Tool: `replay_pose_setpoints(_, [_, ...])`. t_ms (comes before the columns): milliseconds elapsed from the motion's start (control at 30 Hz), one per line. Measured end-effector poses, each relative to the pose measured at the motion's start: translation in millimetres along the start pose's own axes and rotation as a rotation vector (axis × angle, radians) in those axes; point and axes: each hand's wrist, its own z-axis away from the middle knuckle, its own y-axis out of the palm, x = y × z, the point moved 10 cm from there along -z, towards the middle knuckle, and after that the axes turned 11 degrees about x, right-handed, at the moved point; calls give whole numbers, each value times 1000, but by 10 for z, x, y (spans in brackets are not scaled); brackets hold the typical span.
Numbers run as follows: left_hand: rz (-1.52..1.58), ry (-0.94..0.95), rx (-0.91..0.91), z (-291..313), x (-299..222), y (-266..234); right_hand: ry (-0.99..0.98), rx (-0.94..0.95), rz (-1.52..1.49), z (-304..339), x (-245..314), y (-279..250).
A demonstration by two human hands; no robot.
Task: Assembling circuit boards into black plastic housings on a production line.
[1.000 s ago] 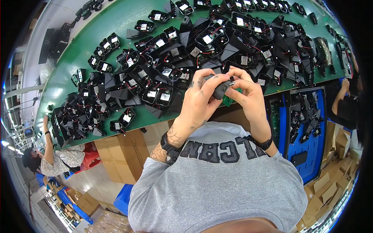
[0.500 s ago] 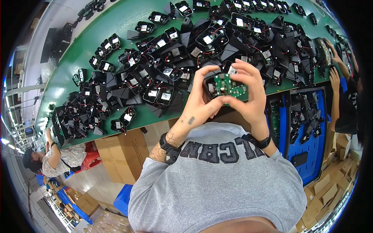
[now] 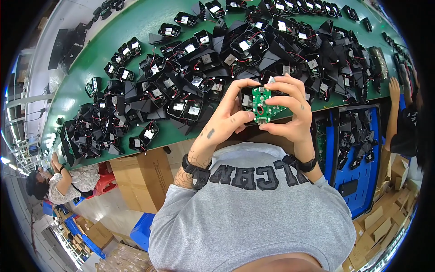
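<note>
Up close above the front edge of the bench, a green circuit board [image 3: 261,104] faces me, with small metal connectors at its top and bottom ends. My right hand [image 3: 294,106] closes on the board, thumb by its lower end and fingers along its upper right side. My left hand [image 3: 230,109] is curled round a black housing [image 3: 246,99] just left of and behind the board. The left thumb tip lies by the board's lower left edge. Much of the housing is hidden by the board and my fingers.
A green bench [image 3: 102,59] carries a heap of open black housings [image 3: 197,81] with red wires. A blue tray [image 3: 358,181] at right holds more black parts and a dark flat object. A cardboard box [image 3: 138,181] stands at lower left. Co-workers [image 3: 74,181] sit at both sides.
The circuit board has turned from lying tilted to standing upright in front of the housing. My thumbs have come apart, and my right thumb now sits by the board's lower end.
</note>
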Motion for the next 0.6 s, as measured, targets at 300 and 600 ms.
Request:
replay_pose_setpoints(300, [-71,66,43,-16,-26,40,123,-110,-469,150,-303,56])
replay_pose_setpoints(600, [-82,196,-61,-71,-77,37,-51,-92,63,78,115,54])
